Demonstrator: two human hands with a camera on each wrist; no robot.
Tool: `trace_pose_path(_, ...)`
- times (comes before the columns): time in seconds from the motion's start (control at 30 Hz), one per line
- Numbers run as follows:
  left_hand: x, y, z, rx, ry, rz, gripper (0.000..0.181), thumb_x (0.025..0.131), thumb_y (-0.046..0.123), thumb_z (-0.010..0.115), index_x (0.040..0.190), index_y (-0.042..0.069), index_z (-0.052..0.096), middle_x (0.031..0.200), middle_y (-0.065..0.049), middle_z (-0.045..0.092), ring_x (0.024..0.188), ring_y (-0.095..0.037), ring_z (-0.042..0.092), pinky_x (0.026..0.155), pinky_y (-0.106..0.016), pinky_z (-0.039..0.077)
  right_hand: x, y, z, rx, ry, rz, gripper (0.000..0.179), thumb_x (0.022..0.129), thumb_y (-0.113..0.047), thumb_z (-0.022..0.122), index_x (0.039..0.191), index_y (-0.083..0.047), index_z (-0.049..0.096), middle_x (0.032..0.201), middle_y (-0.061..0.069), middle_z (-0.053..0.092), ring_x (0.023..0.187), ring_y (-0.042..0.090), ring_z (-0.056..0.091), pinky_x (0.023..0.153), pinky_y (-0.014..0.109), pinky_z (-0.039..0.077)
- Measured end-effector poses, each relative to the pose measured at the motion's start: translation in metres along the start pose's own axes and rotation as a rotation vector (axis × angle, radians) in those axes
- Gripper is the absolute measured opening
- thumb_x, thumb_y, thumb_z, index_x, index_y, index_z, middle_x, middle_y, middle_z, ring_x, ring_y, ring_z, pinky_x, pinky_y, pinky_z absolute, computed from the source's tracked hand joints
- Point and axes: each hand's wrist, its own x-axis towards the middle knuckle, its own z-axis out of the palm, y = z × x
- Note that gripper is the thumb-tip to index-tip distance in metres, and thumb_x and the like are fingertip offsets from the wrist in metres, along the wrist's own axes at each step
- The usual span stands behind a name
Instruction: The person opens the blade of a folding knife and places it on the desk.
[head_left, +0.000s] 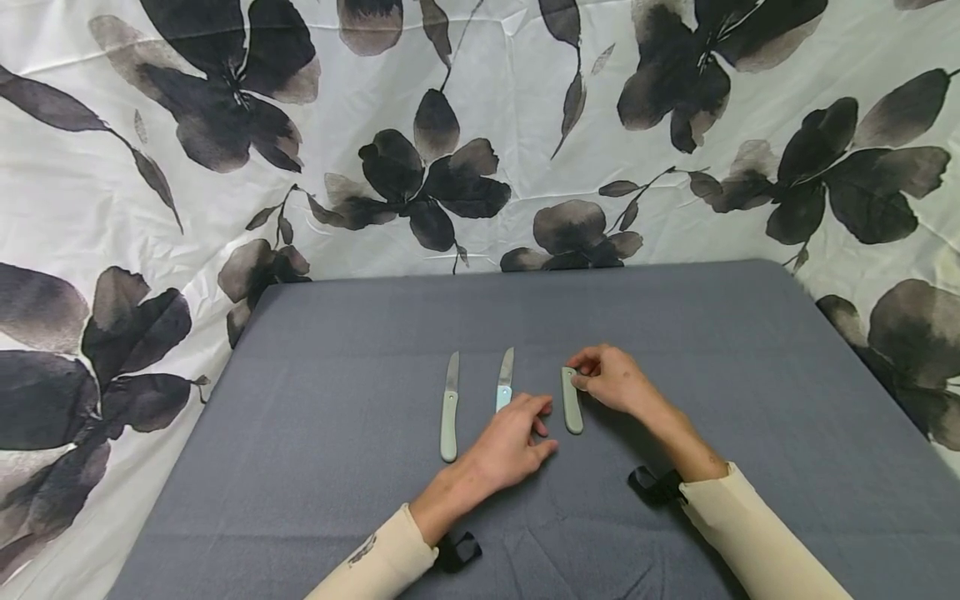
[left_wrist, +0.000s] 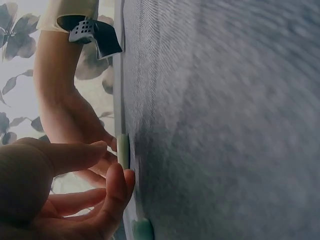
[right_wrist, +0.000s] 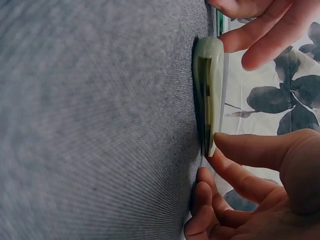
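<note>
A folded pale green pocket knife (head_left: 572, 402) lies on the grey table, its blade tucked into the handle. My right hand (head_left: 611, 379) pinches its far end between thumb and index finger; the right wrist view shows the slotted side of the handle (right_wrist: 216, 95). My left hand (head_left: 510, 442) hovers just left of that knife, fingers loosely bent and holding nothing. Partly behind the left hand lies an unfolded knife with a light blue handle (head_left: 504, 397), blade pointing away. Farther left is an unfolded pale green knife (head_left: 449, 417), its blade also pointing away.
A grey cloth covers the table (head_left: 337, 358), with creases near the front. Behind and beside it hangs a white floral sheet (head_left: 525, 108). Black straps (head_left: 459, 552) sit at both wrists, below the cream sleeves (head_left: 386, 554).
</note>
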Motion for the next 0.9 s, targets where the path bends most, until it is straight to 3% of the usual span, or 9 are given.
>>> trace_pose_path(0.27,0.005,0.005,0.010,0.045,0.004,-0.008,0.055,0.092,0.007,0.079,0.141,-0.001,0.057,0.119,-0.012,0.065,0.091,-0.013,0.063,0.081,-0.019,0.051,-0.003,0.002,0.001,0.018,-0.019,0.010,0.021,0.097,-0.011,0.070,0.114,0.000,0.072,0.098,0.015,0.065,0.081,0.021,0.056,0.067,0.032,0.046)
trace_pose_path(0.67,0.008,0.003,0.021,0.080,-0.009,-0.026,0.051,0.090,0.010,0.081,0.136,0.000,0.059,0.105,-0.008,0.055,0.078,-0.004,0.047,0.076,-0.017,0.047,-0.008,0.006,0.007,0.017,-0.013,-0.006,0.016,0.096,-0.011,0.071,0.108,0.000,0.072,0.094,0.013,0.064,0.075,0.019,0.055,0.066,0.032,0.046)
trace_pose_path(0.9,0.009,0.001,0.023,0.077,-0.007,-0.041,0.054,0.091,0.008,0.080,0.140,0.000,0.058,0.102,-0.005,0.050,0.073,-0.002,0.044,0.071,-0.016,0.046,-0.011,0.008,0.008,0.027,-0.015,-0.009,0.015,0.096,-0.013,0.071,0.105,-0.002,0.072,0.093,0.012,0.064,0.074,0.018,0.055,0.066,0.032,0.046)
